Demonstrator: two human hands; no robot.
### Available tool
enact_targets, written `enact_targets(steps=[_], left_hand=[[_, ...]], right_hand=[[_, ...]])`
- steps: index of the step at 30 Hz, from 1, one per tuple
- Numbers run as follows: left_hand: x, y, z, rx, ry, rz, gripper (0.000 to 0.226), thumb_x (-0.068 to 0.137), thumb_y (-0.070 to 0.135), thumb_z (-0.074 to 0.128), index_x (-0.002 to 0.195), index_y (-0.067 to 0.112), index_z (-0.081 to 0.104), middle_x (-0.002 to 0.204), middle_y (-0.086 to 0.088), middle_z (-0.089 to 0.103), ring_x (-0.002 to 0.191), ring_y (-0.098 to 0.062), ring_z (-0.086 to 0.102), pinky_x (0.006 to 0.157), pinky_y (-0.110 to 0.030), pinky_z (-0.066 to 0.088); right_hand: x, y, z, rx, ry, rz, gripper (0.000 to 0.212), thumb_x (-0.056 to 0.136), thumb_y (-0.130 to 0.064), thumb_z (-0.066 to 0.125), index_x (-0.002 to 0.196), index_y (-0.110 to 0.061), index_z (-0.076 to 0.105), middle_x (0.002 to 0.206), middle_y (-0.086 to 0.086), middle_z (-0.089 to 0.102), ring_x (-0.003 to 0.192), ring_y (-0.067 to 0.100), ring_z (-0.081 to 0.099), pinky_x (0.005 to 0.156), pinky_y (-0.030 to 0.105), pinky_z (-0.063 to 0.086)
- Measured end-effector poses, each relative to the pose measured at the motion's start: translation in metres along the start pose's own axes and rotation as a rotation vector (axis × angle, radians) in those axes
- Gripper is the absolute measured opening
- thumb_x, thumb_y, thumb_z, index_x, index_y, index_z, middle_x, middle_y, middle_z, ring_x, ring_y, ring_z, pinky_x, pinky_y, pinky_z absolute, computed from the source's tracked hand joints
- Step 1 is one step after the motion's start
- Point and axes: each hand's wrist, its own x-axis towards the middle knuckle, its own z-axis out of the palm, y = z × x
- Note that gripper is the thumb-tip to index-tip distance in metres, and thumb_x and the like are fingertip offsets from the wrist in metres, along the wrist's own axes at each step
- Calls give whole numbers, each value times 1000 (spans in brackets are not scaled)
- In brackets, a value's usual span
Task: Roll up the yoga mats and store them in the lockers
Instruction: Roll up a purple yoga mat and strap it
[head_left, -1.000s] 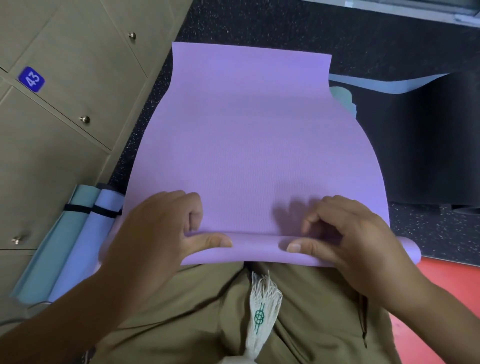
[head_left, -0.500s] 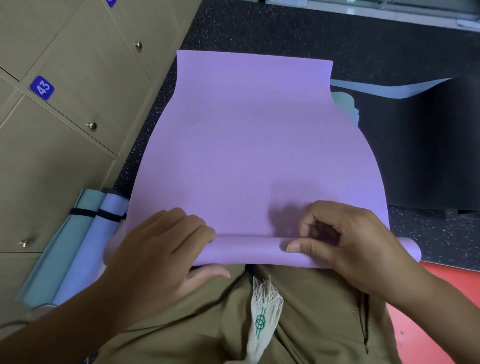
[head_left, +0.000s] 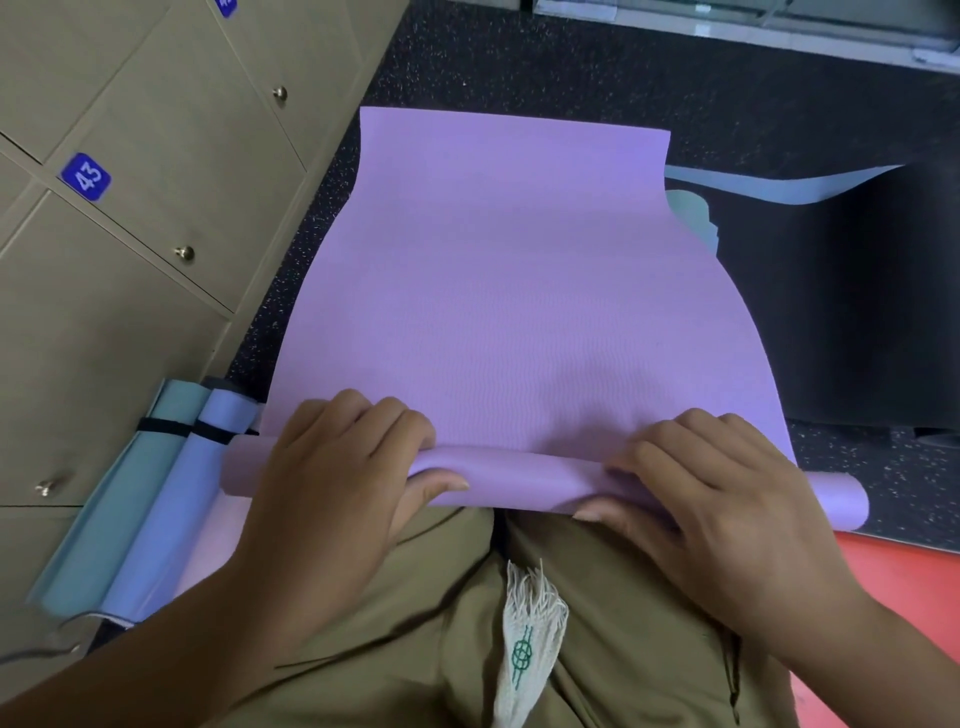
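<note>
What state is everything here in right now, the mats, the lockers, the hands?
Purple mat: near end rolled, rest flat.
Left hand: grips the roll.
Right hand: grips the roll.
Strapped mats: rolled, beside the lockers.
Lockers: doors closed.
Black mat: unrolled.

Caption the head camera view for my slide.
Both hands grip the rolled near end of a purple yoga mat beside lockers.

The dark speckled rubber floor (head_left: 545, 57) is carrying a partly rolled purple foam yoga mat (head_left: 509, 291). A black flat mat (head_left: 841, 312) is lying just beside it, and two strapped rolled mats, teal (head_left: 114, 499) and lavender-blue (head_left: 176, 509), are resting near the beige lockers (head_left: 130, 260).
</note>
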Motion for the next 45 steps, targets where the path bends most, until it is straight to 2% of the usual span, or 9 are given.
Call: enact_targets(steps=[5,9,17,22,27,29,36,40,45], left_hand=[[9,-13,1,-182,-43,-85,58,99,69,37,83,22,66,76,13,59,68,-18,52,70,-32,27],[17,-16,2,-328,12,-126,36,89,55,58,82,22,68,77,16,59,72,-5,48,75,-28,30],[15,-26,-1,-246,23,143,55,80,65,69,90,11,71,94,5,66,85,-15,54,77,-30,42],[17,-19,-2,-160,27,83,48,89,58,62,93,11,72,92,2,70,82,-23,61,75,-37,44],[14,-8,-4,-70,15,38,49,100,55,49,96,12,72,90,1,68,75,-28,59,69,-40,42],[14,-6,-4,-79,11,3,50,102,55,45,96,13,71,90,3,67,75,-26,56,70,-37,39],[34,-20,4,-305,-46,-154,56,96,69,40,88,21,68,85,15,63,78,-13,51,71,-32,39],[43,-19,1,-370,-28,-199,37,91,58,54,87,23,67,82,16,63,79,-9,52,73,-32,41],[42,-8,2,-226,118,-148,31,98,44,57,85,19,69,83,9,64,77,-21,54,71,-39,44]], right_hand=[[9,11,2,151,-49,112,47,97,-59,58,84,-16,69,79,-6,59,71,18,55,68,29,43],[24,21,-3,390,-182,288,40,83,-71,62,81,-31,66,76,-18,59,72,4,55,64,14,39],[45,26,-12,661,-319,479,31,65,-60,80,73,-32,69,74,-18,64,70,8,58,61,14,40],[38,18,-9,363,-179,398,33,79,-67,71,77,-36,60,79,-15,58,75,7,54,62,17,39],[20,-1,0,20,32,185,29,100,-35,63,84,-12,69,82,1,61,73,28,53,67,43,44],[12,-4,1,-50,45,152,29,99,-36,65,90,-9,72,91,4,66,78,31,56,71,43,42],[15,9,5,78,8,215,41,96,-51,61,102,-13,75,101,-1,68,89,26,58,76,40,43],[29,19,3,178,-72,283,40,97,-58,55,98,-22,72,91,-10,63,83,20,57,72,42,48],[47,22,-7,368,-230,505,41,86,-76,55,88,-37,66,84,-18,62,89,5,56,73,27,47]])
